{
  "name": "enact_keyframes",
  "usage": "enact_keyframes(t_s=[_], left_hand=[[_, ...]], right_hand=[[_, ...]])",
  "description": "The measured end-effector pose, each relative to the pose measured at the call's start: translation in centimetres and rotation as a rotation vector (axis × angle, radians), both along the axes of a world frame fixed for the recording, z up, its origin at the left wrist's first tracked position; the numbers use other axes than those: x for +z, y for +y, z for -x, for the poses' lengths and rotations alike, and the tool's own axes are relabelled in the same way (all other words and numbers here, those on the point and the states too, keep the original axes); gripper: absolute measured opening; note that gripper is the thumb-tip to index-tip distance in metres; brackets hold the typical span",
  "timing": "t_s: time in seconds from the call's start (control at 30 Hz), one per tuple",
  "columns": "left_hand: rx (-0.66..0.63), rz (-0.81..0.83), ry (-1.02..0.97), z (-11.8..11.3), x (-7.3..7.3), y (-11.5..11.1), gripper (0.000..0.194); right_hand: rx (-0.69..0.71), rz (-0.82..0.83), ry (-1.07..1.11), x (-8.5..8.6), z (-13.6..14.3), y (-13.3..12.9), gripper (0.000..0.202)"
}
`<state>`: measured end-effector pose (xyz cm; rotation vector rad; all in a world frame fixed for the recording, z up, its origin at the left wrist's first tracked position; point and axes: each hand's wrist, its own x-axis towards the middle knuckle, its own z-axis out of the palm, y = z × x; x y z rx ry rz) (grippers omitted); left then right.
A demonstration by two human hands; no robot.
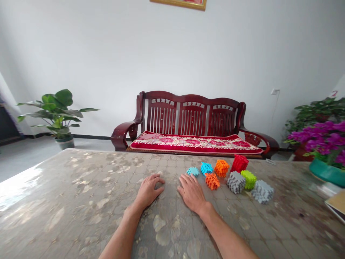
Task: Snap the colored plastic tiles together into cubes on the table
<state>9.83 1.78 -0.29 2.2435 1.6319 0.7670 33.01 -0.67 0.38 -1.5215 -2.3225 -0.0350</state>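
Note:
My left hand [150, 190] rests on the patterned tablecloth [102, 201], thumb and fingers apart, holding nothing. To its right my right hand [192, 192] lies flat, palm down, with nothing in it. Just beyond its fingertips is a low light-blue stack of notched plastic pieces [193, 171]. Further right stand similar stacks: bright blue [206, 168], a nearer orange one [212, 181], a farther orange one [221, 168], red [239, 163], dark grey [236, 182], lime green [248, 179] and light grey [262, 191].
Purple flowers in a teal planter [326, 172] stand at the table's right side, near a tan flat object [336, 204] at the edge. Behind the table is a dark red wooden bench [164, 117] with a red patterned cushion [194, 144]. A potted plant [64, 142] stands at left.

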Motion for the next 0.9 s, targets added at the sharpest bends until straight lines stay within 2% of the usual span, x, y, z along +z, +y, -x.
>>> enact_keyframes(t_s=[0.13, 0.3, 0.6, 0.9], left_hand=[[0.004, -0.018, 0.049, 0.1, -0.4, 0.2, 0.031], [0.036, -0.033, 0.162, 0.0, -0.7, 0.0, 0.04], [0.162, -0.019, 0.43, -1.5, 0.0, -1.3, 0.048], [0.288, 0.02, 0.52, -2.1, 0.0, -4.2, 0.053]], right_hand=[[0.138, 0.019, 0.036, -0.7, 0.1, -0.1, 0.041], [0.16, 0.072, 0.05, -1.1, 0.0, 0.0, 0.046], [0.028, 0.17, 0.042, -0.8, -0.4, -2.9, 0.056], [-0.078, 0.185, 0.041, -0.6, -0.8, -5.4, 0.057]])
